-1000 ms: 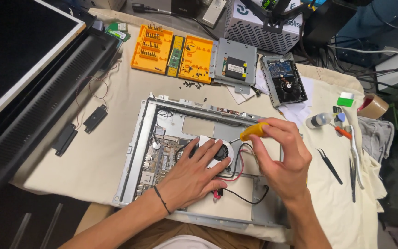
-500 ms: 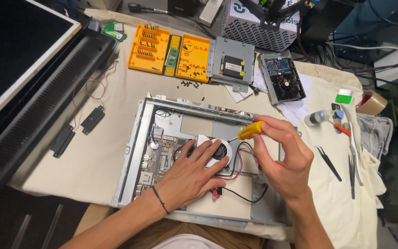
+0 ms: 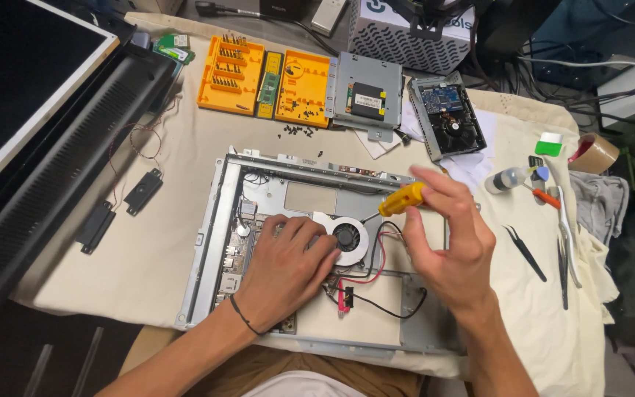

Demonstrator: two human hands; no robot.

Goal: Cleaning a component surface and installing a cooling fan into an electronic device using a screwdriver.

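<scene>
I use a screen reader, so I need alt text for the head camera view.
A person's right hand holds a yellow-handled screwdriver over a round cooling fan in an opened metal computer chassis, while the left hand rests flat on the circuit board beside the fan. An orange bit case, loose screws and tweezers lie on the cloth-covered table.

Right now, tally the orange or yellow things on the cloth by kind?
Orange bit trays: 2, left and right
Yellow-handled screwdriver, in the right hand: 1
Small orange-handled tool: 1
Total: 4
</scene>
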